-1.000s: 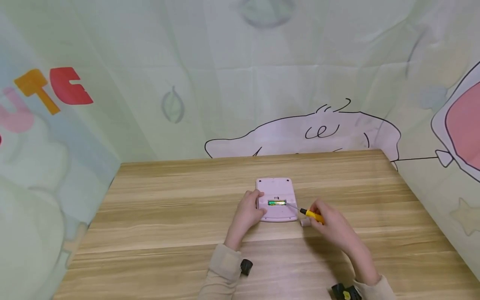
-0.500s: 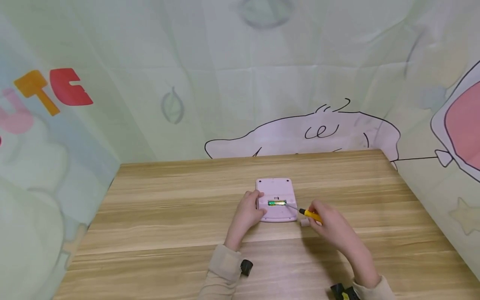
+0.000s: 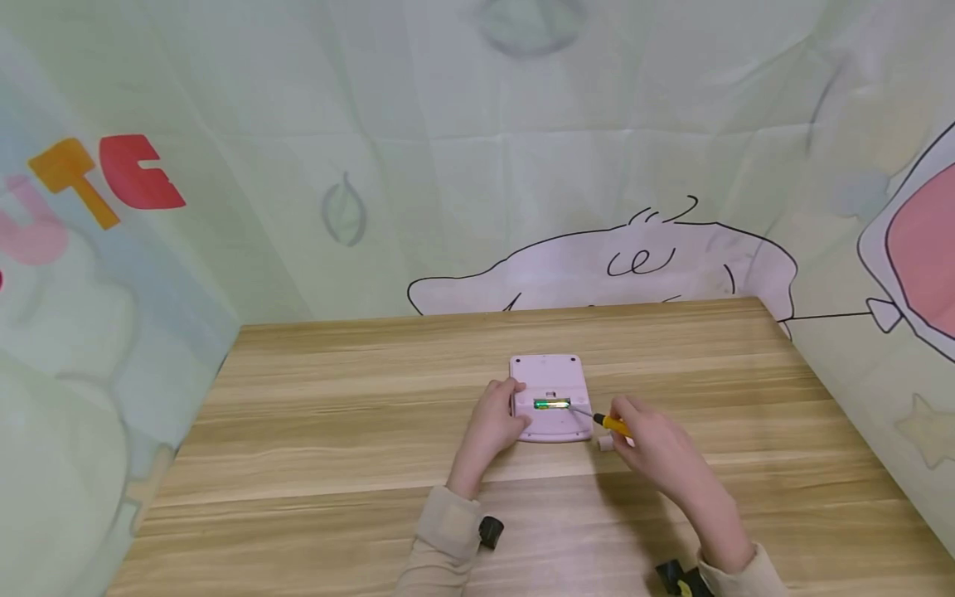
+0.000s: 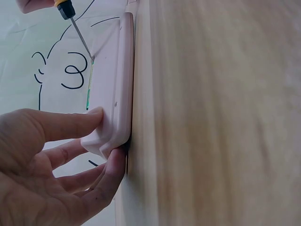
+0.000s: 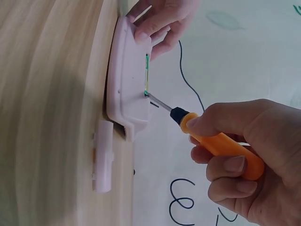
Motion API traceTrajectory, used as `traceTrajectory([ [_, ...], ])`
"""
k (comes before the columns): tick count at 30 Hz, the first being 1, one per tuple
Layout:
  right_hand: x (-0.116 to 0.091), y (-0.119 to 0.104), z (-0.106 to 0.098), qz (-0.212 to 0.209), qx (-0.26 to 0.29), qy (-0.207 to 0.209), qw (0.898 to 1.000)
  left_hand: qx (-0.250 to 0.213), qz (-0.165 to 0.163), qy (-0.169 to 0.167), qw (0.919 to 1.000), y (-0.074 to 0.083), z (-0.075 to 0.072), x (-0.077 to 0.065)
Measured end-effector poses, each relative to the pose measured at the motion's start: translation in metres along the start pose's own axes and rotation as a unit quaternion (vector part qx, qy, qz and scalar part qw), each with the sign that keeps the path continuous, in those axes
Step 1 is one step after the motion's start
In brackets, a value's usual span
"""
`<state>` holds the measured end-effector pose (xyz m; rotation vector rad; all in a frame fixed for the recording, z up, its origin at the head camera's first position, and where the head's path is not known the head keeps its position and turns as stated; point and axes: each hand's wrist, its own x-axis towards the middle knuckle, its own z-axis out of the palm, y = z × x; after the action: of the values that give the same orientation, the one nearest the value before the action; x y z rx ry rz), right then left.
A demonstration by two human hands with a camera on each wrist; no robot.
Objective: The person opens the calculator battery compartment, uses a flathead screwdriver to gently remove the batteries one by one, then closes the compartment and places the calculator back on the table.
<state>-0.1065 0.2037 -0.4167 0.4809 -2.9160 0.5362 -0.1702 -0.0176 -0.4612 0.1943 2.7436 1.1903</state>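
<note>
A pale pink device (image 3: 548,377), shaped like a calculator, lies with its back up on the table. In its uncovered slot sits a green and gold battery (image 3: 552,404). My left hand (image 3: 494,417) grips the device's left edge, thumb (image 4: 75,125) on the back and fingers round the side. With my right hand (image 3: 660,448) I hold a screwdriver (image 5: 225,150) by its yellow-orange handle. The thin metal shaft slants down, and its tip meets the battery's right end; the exact contact is too small to tell.
A small pink battery cover (image 5: 103,155) lies on the wooden table (image 3: 336,448), just right of the device's near corner and below my right hand. Behind the table hangs a printed cloth (image 3: 418,166), with more cloth on both sides.
My right hand has shifted slightly left and the screwdriver handle has swung a little with it, the tip staying at the battery's right end. The left hand and the device have held still.
</note>
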Motion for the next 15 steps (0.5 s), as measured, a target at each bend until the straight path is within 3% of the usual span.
traceTrajectory([
  [15,0.007,-0.011,-0.006,-0.022,-0.032,-0.002,0.999,-0.001,-0.005,-0.001,1.0000,0.000,0.000,0.000],
])
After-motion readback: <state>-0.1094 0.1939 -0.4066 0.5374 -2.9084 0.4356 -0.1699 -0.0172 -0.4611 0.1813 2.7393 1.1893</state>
